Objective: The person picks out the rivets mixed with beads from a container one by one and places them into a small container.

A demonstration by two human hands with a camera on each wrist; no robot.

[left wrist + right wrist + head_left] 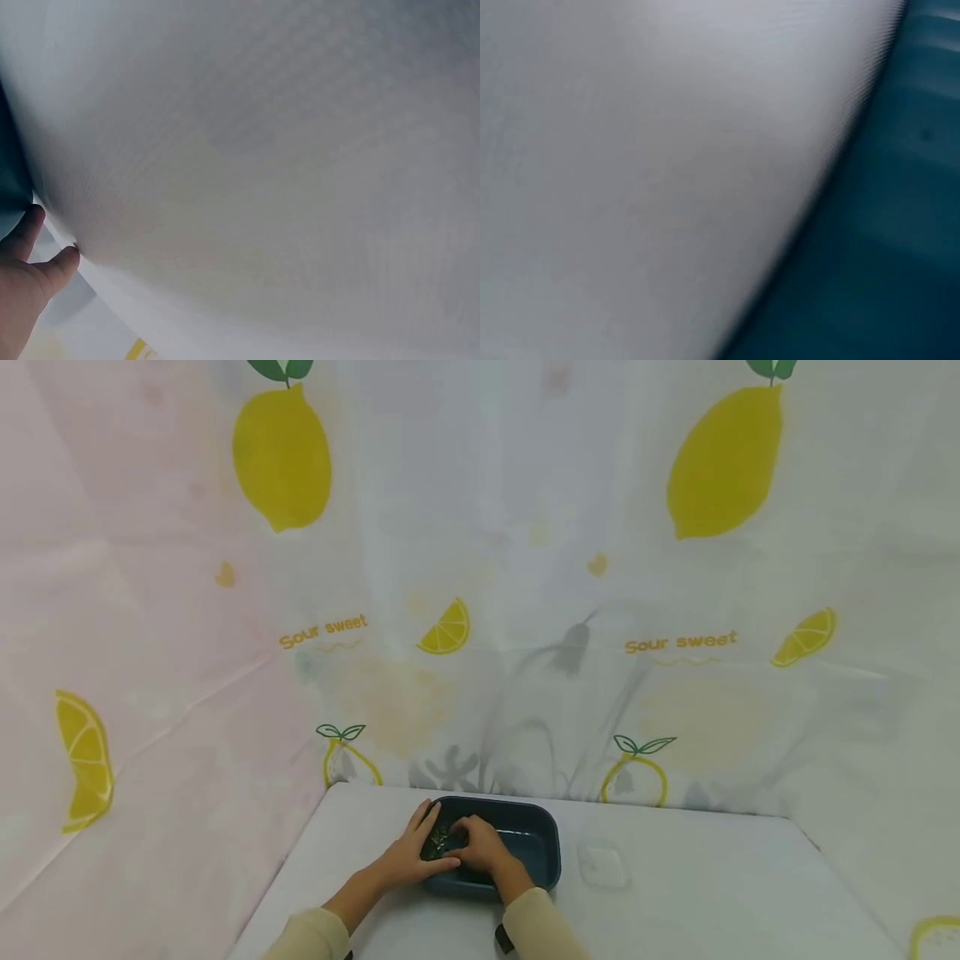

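A dark blue rectangular basin [536, 852] stands on the white table. My left hand [405, 860] lies along its left end, fingers extended at the far left corner and thumb pointing right over the near side. In the left wrist view, two fingers [60, 270] of this hand show beside the basin wall [11, 165]. My right hand [482, 847] reaches into the basin, fingers bent towards small green, shiny pieces [439, 837] at the left end. Whether it pinches any of them I cannot tell. Only the blurred basin [870, 247] and white tabletop appear in the right wrist view.
To the right of the basin, a clear, shallow plastic piece [603, 866] lies on the white tabletop [697, 885]. A hanging cloth [525, 568] printed with lemons rises behind the table's back edge and along the left side.
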